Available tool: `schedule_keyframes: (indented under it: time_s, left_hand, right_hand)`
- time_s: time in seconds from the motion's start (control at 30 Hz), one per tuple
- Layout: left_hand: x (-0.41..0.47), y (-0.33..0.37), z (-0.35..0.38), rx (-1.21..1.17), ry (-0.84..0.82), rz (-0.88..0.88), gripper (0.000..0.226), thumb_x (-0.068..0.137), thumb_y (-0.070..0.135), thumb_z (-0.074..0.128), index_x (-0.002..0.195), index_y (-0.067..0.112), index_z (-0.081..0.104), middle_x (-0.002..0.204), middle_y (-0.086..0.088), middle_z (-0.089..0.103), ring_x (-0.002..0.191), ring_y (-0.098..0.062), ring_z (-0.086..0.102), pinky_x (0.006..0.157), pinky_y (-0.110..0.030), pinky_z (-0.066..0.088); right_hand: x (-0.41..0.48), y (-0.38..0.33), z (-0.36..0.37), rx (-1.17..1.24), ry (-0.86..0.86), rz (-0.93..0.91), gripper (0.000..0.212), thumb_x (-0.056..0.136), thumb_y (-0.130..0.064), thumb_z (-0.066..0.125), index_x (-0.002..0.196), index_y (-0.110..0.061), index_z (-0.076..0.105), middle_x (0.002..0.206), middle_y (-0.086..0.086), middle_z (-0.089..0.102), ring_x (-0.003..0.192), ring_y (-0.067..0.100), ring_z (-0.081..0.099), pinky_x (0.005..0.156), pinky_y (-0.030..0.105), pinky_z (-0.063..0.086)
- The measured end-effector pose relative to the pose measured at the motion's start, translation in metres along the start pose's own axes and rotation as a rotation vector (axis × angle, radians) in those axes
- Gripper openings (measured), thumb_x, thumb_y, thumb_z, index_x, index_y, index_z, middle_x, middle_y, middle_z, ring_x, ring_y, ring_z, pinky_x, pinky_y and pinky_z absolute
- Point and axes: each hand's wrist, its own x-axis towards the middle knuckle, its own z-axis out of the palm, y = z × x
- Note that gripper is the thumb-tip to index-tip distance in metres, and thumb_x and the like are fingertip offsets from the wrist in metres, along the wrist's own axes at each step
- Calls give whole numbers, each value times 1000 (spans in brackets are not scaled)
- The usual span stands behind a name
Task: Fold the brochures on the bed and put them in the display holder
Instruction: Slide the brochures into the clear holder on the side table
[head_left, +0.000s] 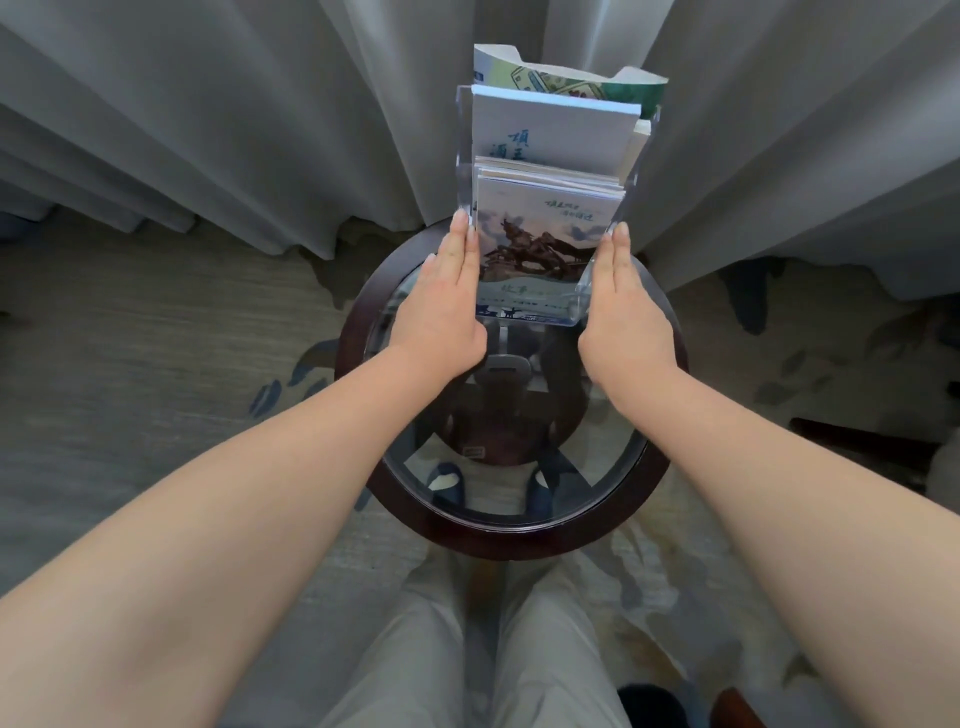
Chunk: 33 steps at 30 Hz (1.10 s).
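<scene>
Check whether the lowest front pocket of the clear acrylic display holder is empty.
No, a stack of folded brochures printed with a dark statue fills the front pocket of the clear acrylic display holder.

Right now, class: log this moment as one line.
left hand and right hand flat against holder sides | brochures inside | holder on table

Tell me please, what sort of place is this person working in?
Probably a hotel guest room, though I cannot be sure. A clear display holder full of brochures stands on a round glass-topped table, with floor-length curtains behind and patterned carpet below.
</scene>
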Motion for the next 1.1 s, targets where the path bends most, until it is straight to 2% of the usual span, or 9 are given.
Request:
schedule_keyframes:
  time_s: [0.1,0.27,0.43,0.53,0.7,0.83,0.9,0.97,1.1]
  left_hand:
    - [6,2,-2,-3,3,-8,99,91,22,63,164,15,-4,171,4,-15,155,-36,19,98,-42,53]
    - [7,3,-2,-18,7,3,101,90,21,63,164,13,-4,171,1,-17,157,-35,14,103,-42,51]
    - [6,1,-2,-30,0,-4,99,92,24,63,164,17,-4,171,5,-17,157,-36,14,95,-41,56]
    - [5,2,-3,-78,14,-11,96,94,21,63,165,20,-2,172,7,-13,157,-35,15,101,-43,55]
    - [0,0,1,-57,36,-22,94,96,18,62,165,22,-3,172,8,-12,156,-35,16,105,-46,54]
    - [-2,2,7,8,64,-35,94,96,17,63,165,19,-2,172,4,-11,156,-33,19,104,-45,54]
    - [-2,4,8,6,66,-35,95,95,17,64,164,18,-2,172,3,-11,156,-32,18,105,-45,53]
    - [-2,4,7,10,70,-28,98,93,18,65,164,16,-2,172,2,-11,156,-30,18,110,-44,50]
    - [-2,4,2,29,51,-26,100,92,23,65,164,15,-4,172,1,-12,155,-30,21,109,-43,50]
  right_hand:
    - [7,0,-4,1,1,-5,89,94,2,55,163,-5,-2,172,8,-8,149,21,33,66,23,43]
    - [5,-3,-3,0,4,2,91,94,2,55,162,-4,-4,171,8,-11,150,21,31,64,26,50]
    - [7,-2,1,20,12,24,97,90,-2,61,163,-6,-3,172,6,-10,147,18,37,60,23,39]
    - [7,1,1,63,1,24,98,89,0,61,164,-10,-3,172,2,-9,144,17,40,62,24,44]
    - [6,1,0,36,-11,-2,96,91,2,59,163,-9,-4,172,3,-8,148,17,33,68,22,49]
    - [4,3,3,-184,-1,-96,83,98,1,49,160,-2,-6,172,13,0,156,26,17,91,23,52]
    - [4,3,4,-330,-1,-119,83,99,0,49,157,2,-10,171,15,-2,157,28,12,78,20,54]
    - [5,1,2,-316,-51,-102,84,98,1,50,159,1,-9,171,15,-6,158,27,9,68,22,55]
    - [9,2,-6,-159,-98,-81,88,98,-7,55,162,-3,-6,171,11,-10,158,22,6,81,26,58]
